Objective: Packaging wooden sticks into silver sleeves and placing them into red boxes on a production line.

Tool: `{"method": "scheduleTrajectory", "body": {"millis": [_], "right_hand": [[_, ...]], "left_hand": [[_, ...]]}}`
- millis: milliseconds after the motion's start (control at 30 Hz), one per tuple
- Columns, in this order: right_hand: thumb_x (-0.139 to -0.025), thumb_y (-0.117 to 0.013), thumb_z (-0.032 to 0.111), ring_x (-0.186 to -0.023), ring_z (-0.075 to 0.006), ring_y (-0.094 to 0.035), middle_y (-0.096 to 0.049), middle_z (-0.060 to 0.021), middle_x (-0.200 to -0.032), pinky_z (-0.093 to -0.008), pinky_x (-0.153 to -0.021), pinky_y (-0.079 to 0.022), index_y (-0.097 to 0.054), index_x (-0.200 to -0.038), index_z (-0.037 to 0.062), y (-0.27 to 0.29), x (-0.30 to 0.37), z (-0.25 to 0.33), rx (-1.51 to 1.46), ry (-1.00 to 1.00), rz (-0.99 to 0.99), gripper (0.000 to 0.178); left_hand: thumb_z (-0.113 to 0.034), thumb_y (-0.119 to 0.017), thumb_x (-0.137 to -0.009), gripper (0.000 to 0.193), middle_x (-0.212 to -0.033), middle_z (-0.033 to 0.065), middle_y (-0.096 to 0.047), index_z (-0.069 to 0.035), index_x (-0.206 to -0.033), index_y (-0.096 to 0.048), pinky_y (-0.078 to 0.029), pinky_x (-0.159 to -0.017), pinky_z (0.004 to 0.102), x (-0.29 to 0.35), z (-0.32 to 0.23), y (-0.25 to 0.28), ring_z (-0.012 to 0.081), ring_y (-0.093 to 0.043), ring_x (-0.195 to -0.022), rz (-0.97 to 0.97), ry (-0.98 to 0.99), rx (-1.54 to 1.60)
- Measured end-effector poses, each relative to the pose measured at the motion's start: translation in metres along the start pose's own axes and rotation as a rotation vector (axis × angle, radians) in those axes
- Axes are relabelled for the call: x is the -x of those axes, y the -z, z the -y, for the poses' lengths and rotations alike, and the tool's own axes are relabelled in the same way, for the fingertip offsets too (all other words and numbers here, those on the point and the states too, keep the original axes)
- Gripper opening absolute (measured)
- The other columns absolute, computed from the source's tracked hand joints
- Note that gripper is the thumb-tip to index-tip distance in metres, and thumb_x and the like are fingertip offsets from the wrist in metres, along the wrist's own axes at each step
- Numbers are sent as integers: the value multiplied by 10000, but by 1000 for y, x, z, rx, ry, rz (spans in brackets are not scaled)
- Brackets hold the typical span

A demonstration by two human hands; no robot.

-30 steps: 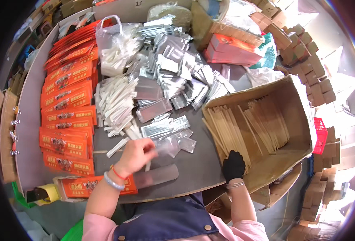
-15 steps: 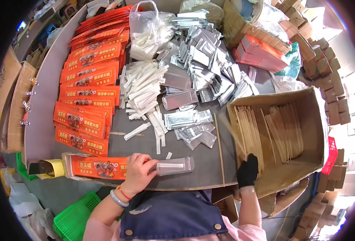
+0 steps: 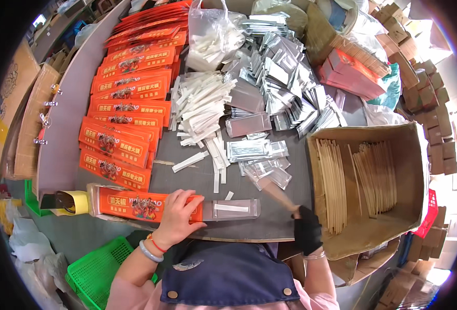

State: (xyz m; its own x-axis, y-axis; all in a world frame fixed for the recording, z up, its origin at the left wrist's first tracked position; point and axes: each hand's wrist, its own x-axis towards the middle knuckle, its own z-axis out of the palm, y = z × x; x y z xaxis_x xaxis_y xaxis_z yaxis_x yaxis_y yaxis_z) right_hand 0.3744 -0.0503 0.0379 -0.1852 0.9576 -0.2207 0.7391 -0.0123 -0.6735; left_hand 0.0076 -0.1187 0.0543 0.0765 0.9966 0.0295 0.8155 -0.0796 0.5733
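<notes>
My left hand (image 3: pixel 179 216) rests with fingers apart on the right end of a red printed packet (image 3: pixel 130 203), which lies in a low open holder at the front edge. From under that packet's right end sticks out a clear plastic sleeve (image 3: pixel 254 208) with a white paper strip (image 3: pixel 231 207) in it. My right hand (image 3: pixel 307 231), in a black glove, is closed around wooden chopsticks (image 3: pixel 282 197), blurred by motion, tilted up to the left. It is beside the cardboard box (image 3: pixel 363 235) of wooden chopsticks (image 3: pixel 332 186).
Overlapping red packets (image 3: pixel 127 108) line the left side. A heap of white strips (image 3: pixel 200 106) lies mid-table under a clear bag (image 3: pixel 215 41). Silvery sachets (image 3: pixel 280 77) pile up at the back. A yellow-wrapped piece (image 3: pixel 78 202) adjoins the holder; a green basket (image 3: pixel 102 263) stands below.
My left hand has let go of the clear sleeve and shifted left onto the red packet. My right hand has moved left from the box; the stick that lay beside the box is gone from the table.
</notes>
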Motion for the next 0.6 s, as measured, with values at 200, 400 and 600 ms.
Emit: {"method": "scheduleTrajectory", "body": {"millis": [200,400,600], "right_hand": [[-850,-658,165,-740,-341,-589,-596,-131,-799,-426,-662,-484,-678,-1108,151,0,-25,28,346,344,302,258],[-819,-689,195,-766,-332,-635,-634,-139,-815,-418,-676,-509,-709,-948,113,-72,-54,37,140,657,126,154],[-798,-655,22,-925,-314,-620,-621,-154,-960,-379,-791,-499,-649,-1013,43,-87,-40,52,-140,174,76,215]], "left_hand": [[-267,-868,-592,701,-1230,94,-567,-64,-1213,-616,-381,-1008,452,0,10,-2,326,-476,-1151,75,-65,-41],[-270,-874,-567,692,-1173,82,-578,-60,-1176,-622,-398,-978,439,-19,-10,-23,308,-493,-1102,48,-112,-16],[-272,-867,-570,695,-1152,80,-572,-60,-1183,-617,-413,-938,435,-28,-11,-32,295,-502,-1071,43,-93,-26]]}}
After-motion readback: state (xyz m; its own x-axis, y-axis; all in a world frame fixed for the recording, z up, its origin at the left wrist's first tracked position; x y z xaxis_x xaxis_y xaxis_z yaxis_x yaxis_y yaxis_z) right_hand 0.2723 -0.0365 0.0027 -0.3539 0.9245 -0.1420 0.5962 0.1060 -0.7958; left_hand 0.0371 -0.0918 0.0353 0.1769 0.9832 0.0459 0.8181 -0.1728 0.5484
